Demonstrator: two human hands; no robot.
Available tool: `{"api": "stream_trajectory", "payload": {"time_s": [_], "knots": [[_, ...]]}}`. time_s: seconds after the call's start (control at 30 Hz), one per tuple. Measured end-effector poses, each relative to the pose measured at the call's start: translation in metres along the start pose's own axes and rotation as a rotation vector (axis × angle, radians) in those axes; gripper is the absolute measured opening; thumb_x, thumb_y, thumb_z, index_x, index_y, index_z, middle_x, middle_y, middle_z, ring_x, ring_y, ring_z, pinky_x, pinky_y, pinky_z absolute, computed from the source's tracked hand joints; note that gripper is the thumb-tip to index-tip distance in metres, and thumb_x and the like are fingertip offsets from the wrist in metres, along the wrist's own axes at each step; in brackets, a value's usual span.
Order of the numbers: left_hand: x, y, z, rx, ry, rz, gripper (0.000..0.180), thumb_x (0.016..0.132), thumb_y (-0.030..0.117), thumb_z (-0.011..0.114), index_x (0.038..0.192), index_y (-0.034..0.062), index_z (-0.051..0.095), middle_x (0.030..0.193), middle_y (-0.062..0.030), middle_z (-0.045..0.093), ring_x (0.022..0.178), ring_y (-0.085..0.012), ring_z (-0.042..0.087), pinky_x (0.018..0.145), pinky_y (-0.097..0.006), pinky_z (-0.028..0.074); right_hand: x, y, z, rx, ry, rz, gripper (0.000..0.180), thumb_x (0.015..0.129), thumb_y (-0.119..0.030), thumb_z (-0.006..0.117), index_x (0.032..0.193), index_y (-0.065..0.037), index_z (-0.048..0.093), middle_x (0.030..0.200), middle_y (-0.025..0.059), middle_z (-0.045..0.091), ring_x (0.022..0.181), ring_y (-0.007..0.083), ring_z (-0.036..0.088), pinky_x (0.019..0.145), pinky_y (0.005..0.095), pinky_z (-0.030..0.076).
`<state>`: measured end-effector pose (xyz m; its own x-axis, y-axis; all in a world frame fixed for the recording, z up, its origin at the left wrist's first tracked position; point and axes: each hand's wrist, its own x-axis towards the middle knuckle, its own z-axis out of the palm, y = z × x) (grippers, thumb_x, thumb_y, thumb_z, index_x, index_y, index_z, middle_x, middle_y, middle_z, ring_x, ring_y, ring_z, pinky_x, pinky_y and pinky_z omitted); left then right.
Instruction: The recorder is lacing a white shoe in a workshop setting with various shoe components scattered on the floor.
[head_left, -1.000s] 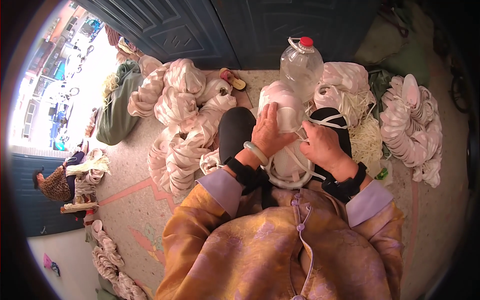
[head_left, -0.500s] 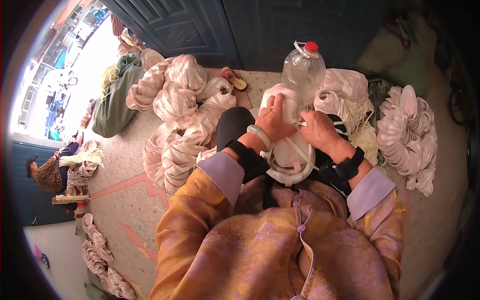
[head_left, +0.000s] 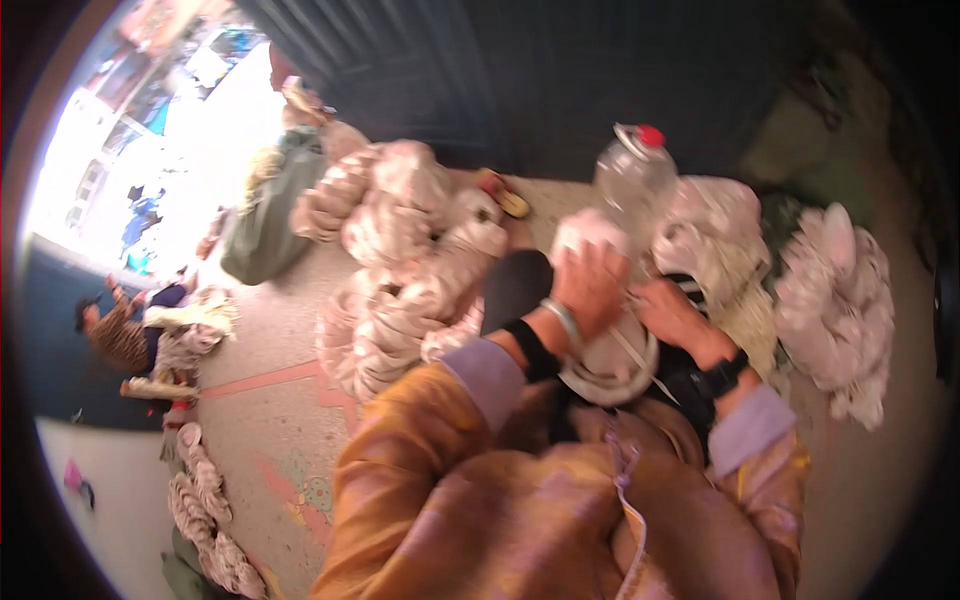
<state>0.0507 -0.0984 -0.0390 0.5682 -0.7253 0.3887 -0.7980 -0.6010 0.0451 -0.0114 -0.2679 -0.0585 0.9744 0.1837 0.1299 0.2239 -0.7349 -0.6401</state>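
On my lap is a pale pink rounded piece (head_left: pixel 588 229) with a whitish, curved thick rim (head_left: pixel 606 396) on the side nearest me. My left hand (head_left: pixel 588 290) is bent over the pink piece, its fingers curved down onto it. Close on its right, my right hand (head_left: pixel 672 318) is closed, thumb and fingertips together at the edge of the work. A thin pale strip (head_left: pixel 632 350) runs below its fingertips. The picture is smeared, so what exactly lies between those fingertips is hard to make out. I wear a pale bangle on the left wrist and dark bands on both.
A clear plastic bottle (head_left: pixel 634 188) with a red cap stands beyond my hands. Bundles of pale pink pieces (head_left: pixel 395 250) lie left, others (head_left: pixel 835 300) right, with cream strands (head_left: pixel 735 290) between. A green sack (head_left: pixel 275 220), a sandal (head_left: pixel 508 196) and a seated person (head_left: pixel 122 335) are farther left.
The whole view has shifted, so everything sits lower and further right. My left fingers are more bent over the pink piece. The right hand stays closed beside it.
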Motion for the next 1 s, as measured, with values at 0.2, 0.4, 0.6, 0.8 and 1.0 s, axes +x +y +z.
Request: {"api": "stream_trajectory", "payload": {"time_s": [0.2, 0.4, 0.6, 0.8, 1.0], "knots": [[-0.004, 0.018, 0.004, -0.055, -0.125, 0.251, 0.014, 0.074, 0.017, 0.054, 0.080, 0.0074, 0.060, 0.080, -0.0088, 0.055, 0.075, -0.0255, 0.056, 0.064, -0.039, 0.040, -0.006, -0.005, -0.014, 0.179, -0.084, 0.103, 0.015, 0.070, -0.009, 0.057, 0.079, 0.003, 0.059, 0.080, 0.0253, 0.058, 0.079, 0.0428, 0.056, 0.067, 0.0435, 0.044], [0.002, 0.021, -0.006, -0.151, -0.334, 0.150, 0.016, 0.077, 0.015, 0.053, 0.083, 0.0032, 0.062, 0.087, -0.0156, 0.061, 0.080, -0.0298, 0.063, 0.068, -0.040, 0.045, -0.002, -0.023, -0.025, 0.219, -0.148, 0.156, 0.015, 0.070, -0.008, 0.056, 0.079, 0.004, 0.058, 0.078, 0.0240, 0.058, 0.076, 0.0387, 0.058, 0.066, 0.0400, 0.044], [0.003, 0.031, 0.009, -0.150, -0.325, 0.191, 0.015, 0.074, 0.012, 0.053, 0.080, 0.0010, 0.062, 0.083, -0.0173, 0.061, 0.076, -0.0295, 0.064, 0.068, -0.041, 0.047, -0.015, -0.009, -0.012, 0.150, -0.001, 0.124, 0.014, 0.072, -0.008, 0.061, 0.079, 0.004, 0.060, 0.075, 0.0187, 0.059, 0.069, 0.0307, 0.057, 0.065, 0.0361, 0.044], [-0.020, 0.018, -0.026, -0.285, 0.004, 0.342, 0.011, 0.064, 0.009, 0.056, 0.072, 0.0015, 0.057, 0.069, -0.0109, 0.058, 0.059, -0.0257, 0.061, 0.047, -0.037, 0.047, -0.026, -0.002, -0.001, 0.261, 0.137, 0.159, 0.025, 0.072, -0.013, 0.056, 0.092, 0.001, 0.058, 0.084, 0.0233, 0.060, 0.079, 0.0386, 0.059, 0.069, 0.0383, 0.047], [-0.108, -0.094, -0.086, -0.184, 0.140, -0.115, 0.011, 0.078, 0.005, 0.055, 0.069, 0.0075, 0.050, 0.066, -0.0087, 0.046, 0.060, -0.0244, 0.046, 0.053, -0.036, 0.036, -0.025, -0.011, -0.001, 0.540, 0.160, 0.310, 0.045, 0.071, -0.024, 0.061, 0.105, 0.005, 0.054, 0.088, 0.0098, 0.060, 0.080, 0.0142, 0.054, 0.072, 0.0286, 0.045]]}}
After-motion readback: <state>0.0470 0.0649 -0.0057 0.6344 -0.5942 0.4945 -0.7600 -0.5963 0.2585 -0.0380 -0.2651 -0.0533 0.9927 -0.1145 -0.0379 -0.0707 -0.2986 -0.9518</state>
